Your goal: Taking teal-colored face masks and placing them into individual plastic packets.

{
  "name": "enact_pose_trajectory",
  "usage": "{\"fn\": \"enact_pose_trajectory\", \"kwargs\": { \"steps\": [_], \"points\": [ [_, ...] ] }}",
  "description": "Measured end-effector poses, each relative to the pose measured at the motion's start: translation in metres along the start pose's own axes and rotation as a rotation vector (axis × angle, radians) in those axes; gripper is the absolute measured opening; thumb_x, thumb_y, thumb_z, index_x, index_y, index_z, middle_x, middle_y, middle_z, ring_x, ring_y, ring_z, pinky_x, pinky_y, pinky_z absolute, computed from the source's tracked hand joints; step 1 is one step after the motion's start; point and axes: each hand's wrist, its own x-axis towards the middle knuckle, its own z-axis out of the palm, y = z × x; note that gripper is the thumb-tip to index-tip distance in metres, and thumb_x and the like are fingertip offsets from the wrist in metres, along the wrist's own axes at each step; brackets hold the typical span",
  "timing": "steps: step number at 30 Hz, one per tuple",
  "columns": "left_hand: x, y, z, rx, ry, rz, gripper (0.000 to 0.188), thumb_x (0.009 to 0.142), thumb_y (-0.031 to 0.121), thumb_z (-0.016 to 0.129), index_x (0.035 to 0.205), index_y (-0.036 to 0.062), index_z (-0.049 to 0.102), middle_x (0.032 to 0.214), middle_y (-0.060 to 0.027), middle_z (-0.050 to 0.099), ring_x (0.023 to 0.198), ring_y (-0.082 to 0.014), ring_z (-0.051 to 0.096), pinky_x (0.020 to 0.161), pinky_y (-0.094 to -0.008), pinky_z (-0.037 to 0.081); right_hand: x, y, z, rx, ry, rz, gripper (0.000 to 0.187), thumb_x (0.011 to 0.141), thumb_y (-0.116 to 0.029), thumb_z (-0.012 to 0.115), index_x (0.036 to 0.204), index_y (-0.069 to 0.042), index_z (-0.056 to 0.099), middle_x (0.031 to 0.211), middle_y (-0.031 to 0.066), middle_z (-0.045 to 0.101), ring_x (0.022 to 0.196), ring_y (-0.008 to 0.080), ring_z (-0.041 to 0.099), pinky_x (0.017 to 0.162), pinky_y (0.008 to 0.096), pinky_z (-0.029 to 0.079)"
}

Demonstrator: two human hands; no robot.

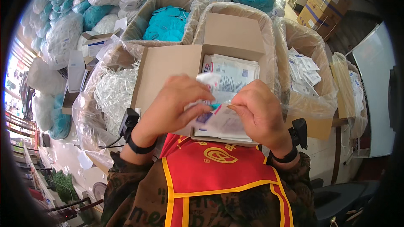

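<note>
My right hand (259,111) is closed in a pinch, thumb against forefinger, on the edge of a small white packet (216,97) with a clear part and bits of blue and pink. Slightly smeared by motion, my left hand (179,103) curls its fingers and thumb round the packet's other side. Something teal shows between the two hands; its shape is too blurred to tell. Directly below them lies an open brown cardboard box (168,69) with its flaps folded out. Flat white printed packets (235,73) fill it in stacks, partly hidden by my hands.
Left of the box, a plastic-lined carton (82,113) holds tangled clear strips (115,94). Behind it, another carton holds teal pads (166,23). On the right, a lined carton (309,101) contains small white packets (303,69). Bulging bags (63,38) are heaped at the far left.
</note>
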Motion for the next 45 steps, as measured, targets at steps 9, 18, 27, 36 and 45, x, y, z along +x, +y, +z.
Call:
{"fn": "enact_pose_trajectory", "kwargs": {
  "steps": [9,18,27,36,45],
  "points": [
    [-0.026,-0.001,0.026,-0.489,-0.019,-0.293,0.013,0.080,0.005,0.074,0.091,0.0006,0.068,0.066,-0.0064,0.060,0.063,-0.0131,0.059,0.059,-0.0265,0.043,-0.010,-0.003,0.008,-0.013,0.049,-0.012,0.023,0.072,-0.003,0.075,0.090,-0.004,0.060,0.084,0.0116,0.059,0.077,0.0319,0.057,0.066,0.0386,0.047],
    [-0.040,-0.037,-0.015,-1.114,0.634,-0.487,0.015,0.088,0.006,0.066,0.102,0.0012,0.064,0.101,-0.0070,0.068,0.091,-0.0139,0.063,0.084,-0.0290,0.049,-0.099,0.036,-0.070,0.054,0.101,0.775,0.008,0.086,-0.006,0.066,0.082,-0.003,0.060,0.073,0.0020,0.058,0.068,0.0124,0.055,0.064,0.0259,0.045],
    [-0.070,-0.049,-0.073,-0.930,0.683,-0.255,0.033,0.091,0.003,0.061,0.123,0.0043,0.051,0.121,-0.0101,0.060,0.117,-0.0210,0.055,0.104,-0.0375,0.040,-0.169,0.203,-0.207,0.180,0.661,1.026,0.024,0.092,-0.018,0.062,0.109,-0.001,0.062,0.090,0.0003,0.063,0.077,0.0063,0.057,0.070,0.0211,0.046],
    [-0.062,-0.027,-0.049,-1.065,0.748,-0.448,0.020,0.098,0.022,0.054,0.088,0.0061,0.051,0.082,-0.0047,0.054,0.076,-0.0151,0.053,0.071,-0.0286,0.043,-0.058,0.101,-0.069,0.106,0.126,0.808,0.023,0.092,-0.010,0.059,0.111,0.001,0.065,0.104,0.0074,0.067,0.096,0.0154,0.060,0.086,0.0302,0.048],
    [-0.036,-0.011,0.003,-0.445,0.317,-0.589,0.008,0.082,0.007,0.069,0.084,0.0031,0.062,0.078,0.0019,0.058,0.066,-0.0054,0.046,0.062,-0.0211,0.037,-0.026,0.072,0.043,-0.257,-0.535,0.132,0.032,0.075,-0.011,0.076,0.101,-0.001,0.060,0.100,0.0137,0.061,0.101,0.0314,0.057,0.085,0.0387,0.048]
  ]
}}
